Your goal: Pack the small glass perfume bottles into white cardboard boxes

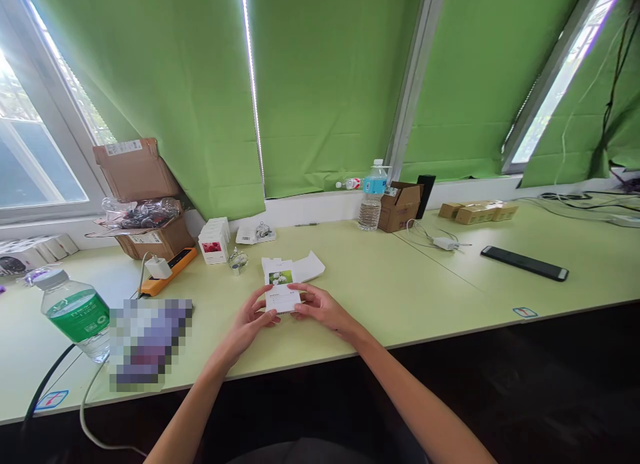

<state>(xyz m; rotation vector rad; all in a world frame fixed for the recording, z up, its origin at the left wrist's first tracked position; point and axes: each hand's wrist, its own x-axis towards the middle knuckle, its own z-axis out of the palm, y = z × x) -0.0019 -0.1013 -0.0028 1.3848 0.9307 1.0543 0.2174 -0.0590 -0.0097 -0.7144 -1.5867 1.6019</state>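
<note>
Your left hand (250, 319) and right hand (320, 306) both grip one small white carton (281, 291), fingers curled on its two sides, thumbs near its lower edge. The carton lies on the pale green table (400, 297), just in front of you, with its top flaps (305, 267) open and spread away from you; a little flower picture shows on its face.

To handle it well, I judge you should keep the pressure light and even on both sides, since thin card buckles easily. Let the carton's base stay on the table so it cannot twist, and work the flaps with your fingertips instead of pulling from the body.

Counting what stands about: two water bottles, one with a green label (75, 314) near your left forearm and one with a blue label (373, 196) by the window sill. One stack of white boxes with a red picture (214, 241) sits beyond the carton, with a small glass bottle (237, 259) beside it. One orange power strip (167, 271) lies to the left. One black phone (524, 263) lies well apart on the right, and three small tan boxes (477, 212) lie behind it.
</note>
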